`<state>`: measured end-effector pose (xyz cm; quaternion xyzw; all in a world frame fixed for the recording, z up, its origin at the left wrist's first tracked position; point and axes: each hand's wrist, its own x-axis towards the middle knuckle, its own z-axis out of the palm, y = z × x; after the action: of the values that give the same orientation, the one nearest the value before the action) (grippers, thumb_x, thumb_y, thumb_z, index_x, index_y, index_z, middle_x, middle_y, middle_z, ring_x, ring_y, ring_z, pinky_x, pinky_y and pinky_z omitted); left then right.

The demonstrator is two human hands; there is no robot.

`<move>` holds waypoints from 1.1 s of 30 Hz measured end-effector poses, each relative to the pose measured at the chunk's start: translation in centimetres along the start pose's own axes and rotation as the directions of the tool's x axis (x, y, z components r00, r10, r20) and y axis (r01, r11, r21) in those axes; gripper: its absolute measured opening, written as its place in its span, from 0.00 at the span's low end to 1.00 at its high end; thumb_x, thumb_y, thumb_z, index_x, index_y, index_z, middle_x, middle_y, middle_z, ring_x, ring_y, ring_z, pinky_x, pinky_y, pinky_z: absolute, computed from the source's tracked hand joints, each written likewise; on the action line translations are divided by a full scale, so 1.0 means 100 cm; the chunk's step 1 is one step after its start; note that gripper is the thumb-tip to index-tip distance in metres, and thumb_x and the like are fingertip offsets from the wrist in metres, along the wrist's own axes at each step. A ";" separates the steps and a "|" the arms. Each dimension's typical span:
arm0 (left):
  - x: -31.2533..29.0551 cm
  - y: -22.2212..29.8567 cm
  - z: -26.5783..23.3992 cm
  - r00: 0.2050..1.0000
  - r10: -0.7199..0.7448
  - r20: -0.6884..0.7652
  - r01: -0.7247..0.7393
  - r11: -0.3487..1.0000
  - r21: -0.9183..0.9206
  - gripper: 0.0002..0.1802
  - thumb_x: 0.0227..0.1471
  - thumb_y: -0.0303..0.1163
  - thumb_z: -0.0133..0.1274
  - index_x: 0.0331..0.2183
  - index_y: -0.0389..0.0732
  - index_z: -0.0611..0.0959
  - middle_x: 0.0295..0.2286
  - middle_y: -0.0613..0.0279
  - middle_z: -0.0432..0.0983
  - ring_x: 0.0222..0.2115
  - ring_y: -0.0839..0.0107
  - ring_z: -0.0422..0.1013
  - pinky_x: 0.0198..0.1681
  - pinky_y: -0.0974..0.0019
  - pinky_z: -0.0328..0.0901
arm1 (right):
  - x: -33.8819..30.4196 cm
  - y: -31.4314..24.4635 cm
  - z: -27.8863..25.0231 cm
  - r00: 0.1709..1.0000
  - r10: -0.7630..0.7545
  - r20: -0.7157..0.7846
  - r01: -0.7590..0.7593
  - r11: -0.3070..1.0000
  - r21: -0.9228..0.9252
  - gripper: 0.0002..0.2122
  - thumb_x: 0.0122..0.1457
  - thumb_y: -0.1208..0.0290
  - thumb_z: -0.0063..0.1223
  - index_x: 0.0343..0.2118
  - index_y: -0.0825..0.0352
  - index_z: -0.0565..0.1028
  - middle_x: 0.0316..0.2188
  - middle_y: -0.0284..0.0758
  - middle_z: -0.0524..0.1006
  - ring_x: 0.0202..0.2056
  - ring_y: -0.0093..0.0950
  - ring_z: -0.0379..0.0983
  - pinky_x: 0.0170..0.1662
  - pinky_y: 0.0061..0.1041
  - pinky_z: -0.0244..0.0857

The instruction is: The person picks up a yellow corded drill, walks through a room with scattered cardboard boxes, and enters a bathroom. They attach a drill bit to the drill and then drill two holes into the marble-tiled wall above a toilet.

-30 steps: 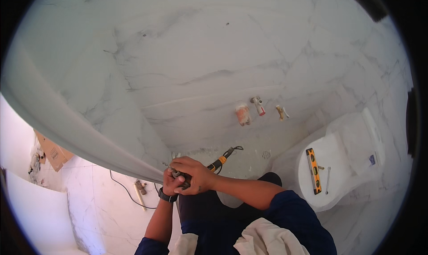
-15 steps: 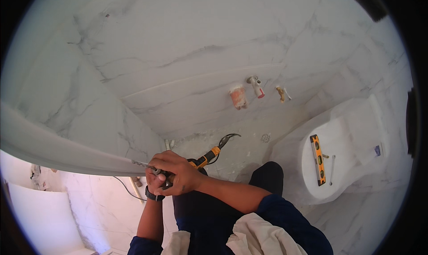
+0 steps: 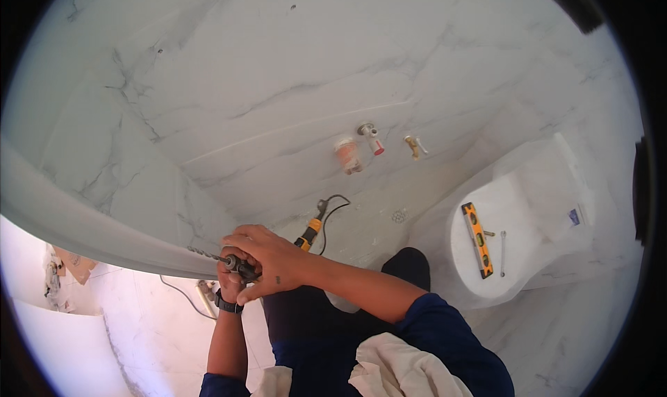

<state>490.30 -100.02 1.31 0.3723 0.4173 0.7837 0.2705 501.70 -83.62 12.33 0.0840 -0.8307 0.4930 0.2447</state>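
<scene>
Left hand [image 3: 227, 277] and right hand [image 3: 276, 261] both clasp the chuck [image 3: 240, 265]; recommended: keep bit [image 3: 205, 253] straight, drill [image 3: 306, 242] supported.

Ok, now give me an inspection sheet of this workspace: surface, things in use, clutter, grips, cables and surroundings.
Surface: pale floor, whitish specks, round drain.
Job's things: drill, twist bit fitted in its chuck.
Clutter: spirit level, wrench and small brass-coloured piece on the closed toilet lid; cardboard at far left.
Grips: left grip and right grip both around the drill's front end.
Cables: black drill cord loops beside the drill; another cord lies at left, source unclear.
Surroundings: marbled wall, valve, brass tap, orange pipe stub.
</scene>
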 end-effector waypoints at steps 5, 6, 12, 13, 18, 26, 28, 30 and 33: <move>0.014 -0.007 0.018 0.984 0.128 -0.125 -0.076 0.932 0.354 0.33 0.62 0.62 0.50 0.40 0.37 0.76 0.35 0.63 0.74 0.36 0.74 0.69 0.41 0.68 0.64 | -0.013 -0.005 -0.028 0.965 0.195 0.175 -0.238 0.934 0.267 0.16 0.72 0.55 0.45 0.39 0.65 0.74 0.28 0.37 0.76 0.31 0.31 0.73 0.41 0.29 0.67; 0.017 -0.009 0.019 0.993 0.102 -0.065 -0.074 0.938 0.339 0.32 0.62 0.62 0.50 0.40 0.37 0.76 0.35 0.63 0.74 0.36 0.75 0.69 0.41 0.68 0.64 | -0.011 -0.001 -0.032 0.949 0.208 0.235 -0.268 0.927 0.264 0.16 0.72 0.56 0.45 0.40 0.66 0.74 0.30 0.36 0.77 0.33 0.30 0.74 0.42 0.29 0.67; 0.026 -0.018 0.027 0.994 0.067 0.082 -0.095 0.910 0.403 0.34 0.62 0.64 0.48 0.39 0.36 0.76 0.36 0.63 0.74 0.36 0.74 0.69 0.42 0.68 0.64 | -0.010 0.030 -0.050 0.829 0.258 0.496 -0.456 0.825 0.334 0.19 0.73 0.55 0.43 0.39 0.68 0.76 0.29 0.32 0.78 0.33 0.23 0.75 0.40 0.26 0.68; 0.027 -0.018 0.030 0.997 0.051 0.052 -0.067 0.916 0.396 0.34 0.62 0.64 0.47 0.40 0.37 0.76 0.36 0.62 0.74 0.36 0.74 0.69 0.42 0.68 0.65 | -0.015 0.033 -0.050 0.801 0.246 0.545 -0.518 0.742 0.426 0.19 0.73 0.55 0.43 0.38 0.68 0.76 0.28 0.32 0.77 0.31 0.22 0.74 0.39 0.25 0.68; 0.034 -0.018 0.038 0.995 0.051 0.082 -0.080 0.912 0.402 0.37 0.62 0.66 0.45 0.44 0.37 0.73 0.35 0.59 0.73 0.35 0.72 0.70 0.41 0.67 0.66 | -0.034 0.034 -0.032 0.839 0.285 0.464 -0.512 0.704 0.492 0.20 0.74 0.57 0.42 0.29 0.67 0.76 0.18 0.28 0.72 0.22 0.19 0.69 0.28 0.26 0.63; 0.039 -0.020 0.041 0.998 0.017 0.063 -0.041 0.912 0.407 0.32 0.65 0.62 0.43 0.41 0.38 0.72 0.34 0.58 0.72 0.35 0.70 0.69 0.41 0.67 0.65 | -0.045 0.027 -0.019 0.966 0.195 0.169 -0.235 0.937 0.259 0.24 0.73 0.56 0.40 0.21 0.66 0.69 0.14 0.28 0.66 0.19 0.21 0.64 0.26 0.28 0.60; 0.039 -0.019 0.045 0.997 0.020 0.079 -0.051 0.909 0.414 0.32 0.65 0.62 0.44 0.41 0.38 0.72 0.34 0.58 0.72 0.35 0.70 0.69 0.42 0.66 0.64 | -0.048 0.027 -0.022 0.910 0.308 0.276 -0.410 0.765 0.497 0.24 0.73 0.56 0.39 0.21 0.66 0.69 0.14 0.29 0.66 0.19 0.22 0.65 0.26 0.29 0.60; 0.040 -0.018 0.051 0.996 0.021 0.088 -0.056 0.908 0.416 0.32 0.64 0.63 0.45 0.41 0.38 0.72 0.34 0.58 0.72 0.35 0.70 0.69 0.42 0.67 0.64 | -0.054 0.024 -0.025 0.918 0.326 0.225 -0.396 0.724 0.564 0.23 0.74 0.56 0.39 0.22 0.66 0.69 0.16 0.28 0.67 0.20 0.21 0.65 0.26 0.27 0.59; 0.041 -0.018 0.058 0.986 -0.026 0.167 -0.044 0.914 0.402 0.33 0.63 0.63 0.47 0.42 0.38 0.72 0.33 0.58 0.72 0.34 0.70 0.69 0.41 0.66 0.65 | -0.072 0.018 -0.030 0.976 0.208 0.071 -0.217 0.857 0.467 0.21 0.73 0.58 0.42 0.23 0.66 0.70 0.18 0.27 0.69 0.22 0.19 0.66 0.28 0.23 0.60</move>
<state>492.79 -93.52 3.43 0.4870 0.5442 0.6472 0.2186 508.25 -80.83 8.56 0.0536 -0.6920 0.7034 0.1535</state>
